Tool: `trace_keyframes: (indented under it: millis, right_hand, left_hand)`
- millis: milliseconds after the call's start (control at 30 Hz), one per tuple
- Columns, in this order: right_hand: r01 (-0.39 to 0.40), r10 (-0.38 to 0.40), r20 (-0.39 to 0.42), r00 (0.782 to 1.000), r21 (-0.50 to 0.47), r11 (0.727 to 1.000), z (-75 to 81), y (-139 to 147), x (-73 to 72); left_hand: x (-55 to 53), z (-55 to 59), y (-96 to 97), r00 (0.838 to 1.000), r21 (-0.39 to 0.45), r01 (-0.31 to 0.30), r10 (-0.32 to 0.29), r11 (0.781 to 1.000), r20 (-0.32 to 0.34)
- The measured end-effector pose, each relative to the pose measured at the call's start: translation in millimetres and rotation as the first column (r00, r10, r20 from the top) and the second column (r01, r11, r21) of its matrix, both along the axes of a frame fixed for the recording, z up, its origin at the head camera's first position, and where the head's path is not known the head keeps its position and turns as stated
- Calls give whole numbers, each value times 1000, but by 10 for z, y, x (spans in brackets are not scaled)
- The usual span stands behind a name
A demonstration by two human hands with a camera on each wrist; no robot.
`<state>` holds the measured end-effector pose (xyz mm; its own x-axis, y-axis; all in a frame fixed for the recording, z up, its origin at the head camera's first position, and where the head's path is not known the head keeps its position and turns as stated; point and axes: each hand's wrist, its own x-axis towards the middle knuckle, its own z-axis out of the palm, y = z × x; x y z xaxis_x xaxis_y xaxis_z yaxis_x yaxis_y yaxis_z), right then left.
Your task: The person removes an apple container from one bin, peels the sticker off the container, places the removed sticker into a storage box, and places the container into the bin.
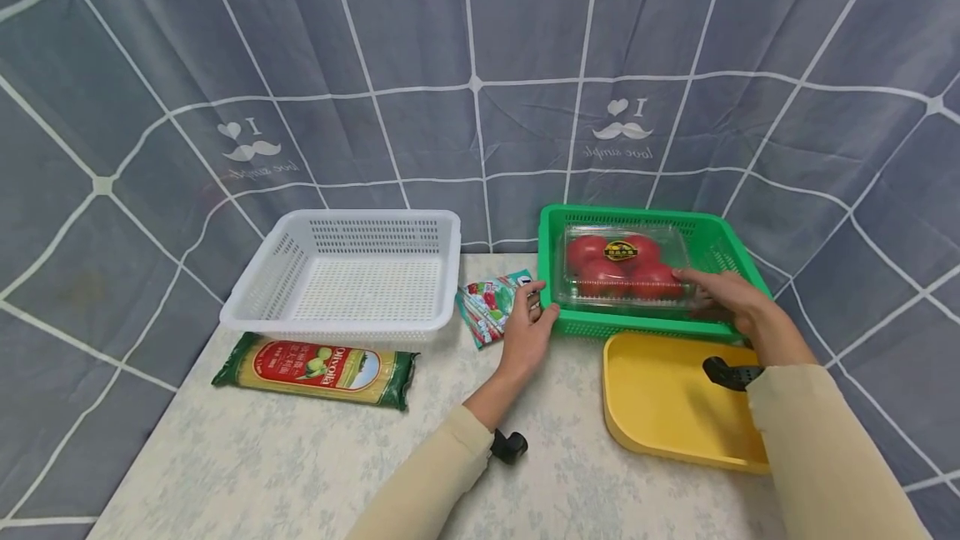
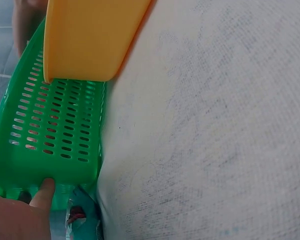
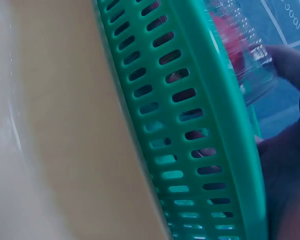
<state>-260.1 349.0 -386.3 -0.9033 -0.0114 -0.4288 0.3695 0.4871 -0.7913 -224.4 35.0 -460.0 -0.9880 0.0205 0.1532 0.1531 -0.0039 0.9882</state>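
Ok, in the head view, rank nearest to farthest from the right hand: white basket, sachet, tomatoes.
1. Tomatoes: boxed in the green basket, within the right hand's grip.
2. Sachet: left of the green basket.
3. White basket: left of the sachet.

even bright head view, dim hazy wrist views, glints on clear box (image 1: 627,267)

The table (image 1: 547,407) bears 2 baskets (image 1: 367,290) (image 1: 637,322), 1 tub (image 1: 660,407) and 2 packets (image 1: 315,369) (image 1: 487,307).
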Motion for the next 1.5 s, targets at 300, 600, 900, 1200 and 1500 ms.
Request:
trace_keyframes:
  millis: [300, 600, 900, 1200, 1500]
  right_hand:
    - [-10, 4, -30, 1000, -184, 983, -9, -2, 25]
    - [1, -18, -73, 997, -216, 976, 75, -13, 76]
    - [51, -69, -30, 997, -400, 915, 135, 132, 176]
    - [103, -124, -12, 992, -488, 867, 231, 58, 202]
    - [82, -126, -41, 991, -552, 830, 281, 34, 370]
  left_hand:
    - [13, -11, -5, 1000, -9, -1, 1, 1000, 7]
    - [18, -44, 7, 1000, -14, 0, 1, 1000, 9]
    - [152, 123, -11, 999, 35, 34, -34, 999, -1]
    - [184, 236, -77, 999, 65, 21, -19, 998, -29]
    - [215, 235, -36, 998, 106, 34, -29, 994, -46]
